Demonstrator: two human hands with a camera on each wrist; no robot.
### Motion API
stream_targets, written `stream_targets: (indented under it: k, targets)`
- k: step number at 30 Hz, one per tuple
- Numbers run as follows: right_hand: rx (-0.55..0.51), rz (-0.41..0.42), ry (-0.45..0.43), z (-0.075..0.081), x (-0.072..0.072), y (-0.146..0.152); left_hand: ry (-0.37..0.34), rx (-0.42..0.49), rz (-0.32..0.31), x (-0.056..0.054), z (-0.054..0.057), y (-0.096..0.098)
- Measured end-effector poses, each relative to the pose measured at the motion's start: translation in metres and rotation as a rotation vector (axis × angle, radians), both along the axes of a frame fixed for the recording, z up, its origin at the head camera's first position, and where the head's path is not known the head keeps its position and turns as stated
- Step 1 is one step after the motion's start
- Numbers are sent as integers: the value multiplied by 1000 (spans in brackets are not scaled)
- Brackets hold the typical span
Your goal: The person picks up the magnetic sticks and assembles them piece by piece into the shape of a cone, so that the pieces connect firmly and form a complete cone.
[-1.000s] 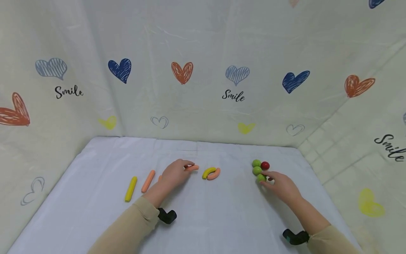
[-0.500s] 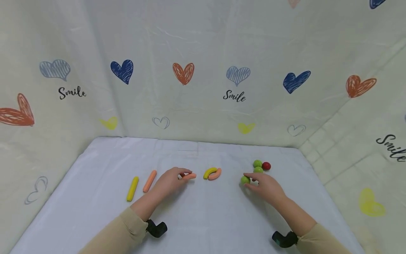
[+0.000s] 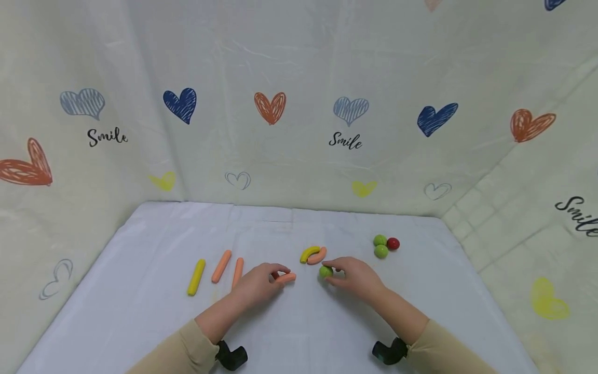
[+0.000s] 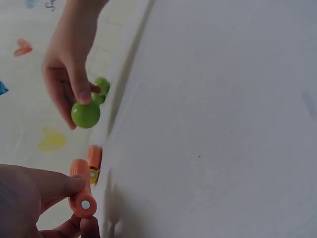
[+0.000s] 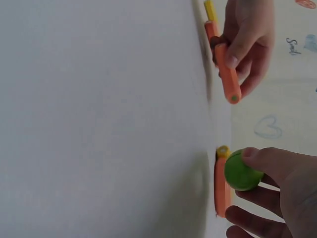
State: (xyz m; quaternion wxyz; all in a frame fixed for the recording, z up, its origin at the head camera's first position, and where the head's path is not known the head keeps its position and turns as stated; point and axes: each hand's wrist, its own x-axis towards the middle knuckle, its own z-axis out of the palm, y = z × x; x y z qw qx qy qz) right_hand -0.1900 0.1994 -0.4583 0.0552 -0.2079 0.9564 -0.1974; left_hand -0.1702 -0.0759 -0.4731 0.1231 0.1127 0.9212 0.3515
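Observation:
My left hand [image 3: 259,284] pinches an orange toy stick [image 3: 287,278] between thumb and fingers, its far end pointing right. In the left wrist view this stick [image 4: 79,191] shows a round white inset at one end; the right wrist view shows a green dot on the other. To the right, my right hand [image 3: 357,278] grips a green ball [image 3: 325,271] with thumb and fingertips. A gap separates the ball from the stick. Just behind the ball, a curved yellow piece [image 3: 307,254] nests against a curved orange piece [image 3: 318,256] on the white cloth.
Left of my left hand lie a straight yellow stick [image 3: 196,278] and two orange sticks, one upright in view [image 3: 221,266], the other [image 3: 238,270] partly behind the hand. At the back right, two green balls [image 3: 381,251] cluster with a red ball [image 3: 393,243]. A patterned curtain [image 3: 299,156] encloses the table.
My right hand has carried the green ball away from the cluster, leftward toward the middle. My left hand, still holding the orange stick, has come nearer the front, uncovering more of one orange stick.

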Motion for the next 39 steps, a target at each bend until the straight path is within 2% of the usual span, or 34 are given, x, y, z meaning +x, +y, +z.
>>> stream_targets:
  k: [10,20,31,39]
  targets:
    - [-44,140,-46,-8,5,-26,7,-24,4,3,-4,3]
    - [-26,117,-63,-9,7,-39,5,-36,13,4,-5,7]
    - [-52,116,-18,-15,8,-46,17,-46,13,6,-6,13]
    - [-42,121,-45,-14,4,-48,-7,-46,-42,0,-7,6]
